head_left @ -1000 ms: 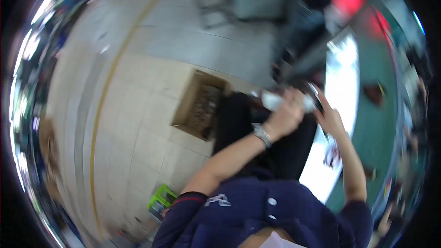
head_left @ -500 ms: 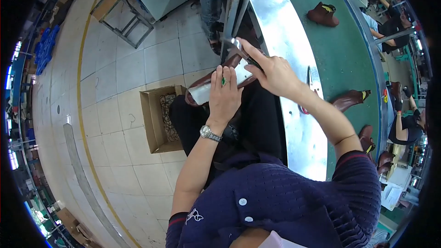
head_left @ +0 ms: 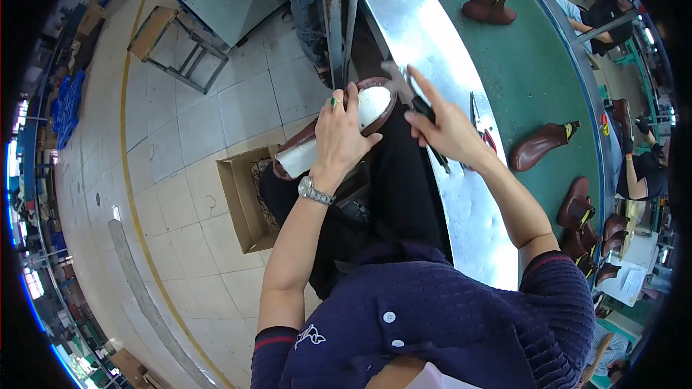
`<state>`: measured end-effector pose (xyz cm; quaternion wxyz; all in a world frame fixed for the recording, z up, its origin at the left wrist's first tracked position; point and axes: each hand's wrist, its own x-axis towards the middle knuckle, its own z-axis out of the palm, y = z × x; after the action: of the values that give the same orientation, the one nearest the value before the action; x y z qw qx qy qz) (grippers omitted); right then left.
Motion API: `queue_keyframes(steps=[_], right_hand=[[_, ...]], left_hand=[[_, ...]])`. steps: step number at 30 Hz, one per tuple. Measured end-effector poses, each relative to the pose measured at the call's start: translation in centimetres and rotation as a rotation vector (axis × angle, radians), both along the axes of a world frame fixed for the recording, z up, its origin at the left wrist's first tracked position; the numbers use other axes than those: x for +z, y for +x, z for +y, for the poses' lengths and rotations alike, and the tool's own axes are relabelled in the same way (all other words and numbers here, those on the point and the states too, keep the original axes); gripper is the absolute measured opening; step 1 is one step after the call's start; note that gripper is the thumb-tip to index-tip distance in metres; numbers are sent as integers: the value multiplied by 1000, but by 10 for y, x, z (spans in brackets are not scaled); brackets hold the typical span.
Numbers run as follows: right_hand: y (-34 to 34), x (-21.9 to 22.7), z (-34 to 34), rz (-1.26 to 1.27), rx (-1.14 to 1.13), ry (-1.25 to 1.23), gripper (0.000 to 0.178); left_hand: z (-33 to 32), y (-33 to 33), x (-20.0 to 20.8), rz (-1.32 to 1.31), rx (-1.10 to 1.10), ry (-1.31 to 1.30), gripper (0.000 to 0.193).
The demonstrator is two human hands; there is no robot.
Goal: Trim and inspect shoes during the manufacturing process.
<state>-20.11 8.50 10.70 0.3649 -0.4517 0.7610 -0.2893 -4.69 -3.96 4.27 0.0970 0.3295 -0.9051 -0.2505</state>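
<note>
A brown leather shoe (head_left: 288,166), its pale sole side (head_left: 373,106) turned up, lies tilted across my thighs. My left hand (head_left: 339,137), with a green-stoned ring and a wristwatch, clasps it across the middle, fingers over the sole and upper. My right hand (head_left: 450,130) is closed round the dark handles of what look like pincers (head_left: 420,109). Their metal head, slightly blurred, is beside the shoe's upper right end; I cannot tell whether it touches. Red-handled scissors (head_left: 489,141) lie on the metal bench strip just beyond my right hand, partly hidden by it.
A cardboard box (head_left: 232,209) stands on the floor left of my legs. The metal bench edge (head_left: 425,18) and green surface (head_left: 533,86) run along my right, with several brown boots (head_left: 489,7). Ahead are a rusty post (head_left: 331,14), a person's legs (head_left: 301,11) and a stool (head_left: 153,32).
My right hand and the pincers have shifted right and slightly down, off the sole. My left hand and the shoe have moved a little left, uncovering the sole's upper end.
</note>
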Motion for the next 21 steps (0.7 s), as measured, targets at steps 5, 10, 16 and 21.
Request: queue_keyframes(steps=[5, 10, 16, 21], right_hand=[[-12, -18, -36, 133, -19, -375, 71], [-10, -10, -45, 315, 286, -40, 76], [-5, -34, -34, 342, 253, -94, 79], [9, -5, -36, 263, 97, -134, 72]], left_hand=[[17, 0, -19, 104, -43, -297, 88], [30, 10, -34, 200, 66, -286, 85], [34, 13, -39, 176, 36, -461, 78], [29, 10, -36, 150, 11, -517, 72]])
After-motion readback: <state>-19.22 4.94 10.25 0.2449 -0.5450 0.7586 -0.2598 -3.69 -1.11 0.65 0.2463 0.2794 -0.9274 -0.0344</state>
